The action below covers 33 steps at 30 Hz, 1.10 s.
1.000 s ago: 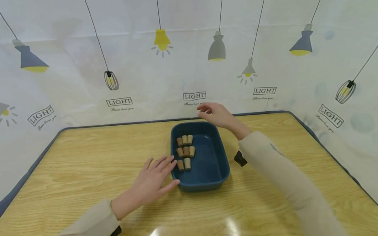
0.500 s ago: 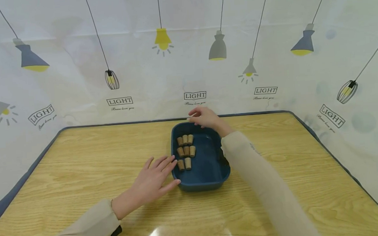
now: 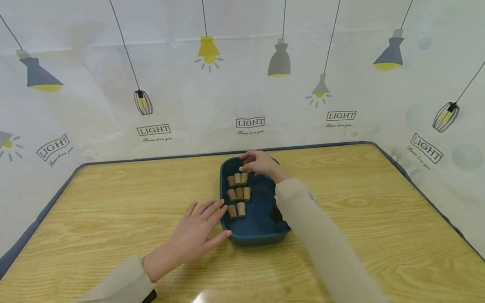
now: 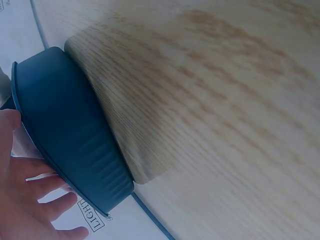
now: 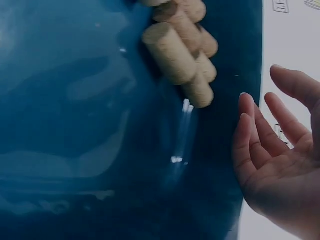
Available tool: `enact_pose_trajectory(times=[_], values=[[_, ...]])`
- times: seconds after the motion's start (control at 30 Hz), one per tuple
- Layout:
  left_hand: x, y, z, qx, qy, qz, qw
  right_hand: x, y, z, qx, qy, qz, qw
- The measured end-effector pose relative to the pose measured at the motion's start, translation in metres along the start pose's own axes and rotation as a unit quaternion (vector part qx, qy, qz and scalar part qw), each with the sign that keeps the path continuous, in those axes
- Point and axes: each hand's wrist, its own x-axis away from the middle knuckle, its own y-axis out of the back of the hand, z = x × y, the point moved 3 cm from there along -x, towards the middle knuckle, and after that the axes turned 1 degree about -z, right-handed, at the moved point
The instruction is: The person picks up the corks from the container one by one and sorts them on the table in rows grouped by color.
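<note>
Head view: eight corks (image 3: 239, 194) are sitting in the blue tray (image 3: 259, 239), grouped along its L side: two rows of 3, then a pair nearest the person, seemingly upright. L hand (image 3: 191, 236) is lying w/ fingers spread at the tray's L rim. R hand (image 3: 259, 163) is hovering over the far end, just beside the far row, fingers a bit bent. The hands are sitting well apart. Table (image 3: 126, 212) is supporting the tray.

L wrist view: thumb is lying at the tray rim, fingers splaying alongside, gripping nothing; can't tell if they're pressing. Corks aren't showing.

R wrist view: digits are parting w/ nothing btwn; corks are bunching nearby, not touching the hand. Prob v. light, firm w/ slight give, dry & grippy, not fragile tho edges may crumble. Best hold: thumb + finger pinching the sides near the top. Neighbours are crowding, so a wide grip might be toppling some. Tray floor's shining, prob slippery.
</note>
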Motion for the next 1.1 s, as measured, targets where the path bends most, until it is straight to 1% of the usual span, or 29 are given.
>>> enact_pose_trajectory(times=[0.17, 0.47, 0.7, 0.87, 1.0, 1.1], values=[[0.000, -0.001, 0.001, -0.002, -0.001, -0.003, 1.0000, 0.000, -0.007, -0.009, 0.027, -0.008, -0.006, 0.9996], [0.001, -0.001, 0.001, 0.003, 0.000, -0.003, 1.0000, -0.004, -0.013, -0.023, 0.053, -0.016, -0.018, 0.9983], [0.000, -0.001, 0.001, 0.003, 0.002, -0.001, 1.0000, -0.006, -0.016, -0.027, 0.069, -0.021, -0.024, 0.9971], [0.000, -0.001, 0.001, 0.001, 0.002, 0.000, 1.0000, -0.008, -0.020, -0.029, 0.081, -0.032, -0.031, 0.9958], [0.001, -0.001, 0.001, 0.000, 0.002, -0.001, 1.0000, -0.009, -0.023, -0.029, 0.118, -0.035, -0.035, 0.9918], [0.001, -0.001, 0.001, 0.000, 0.000, -0.004, 1.0000, -0.010, -0.024, -0.028, 0.149, -0.030, -0.042, 0.9876]])
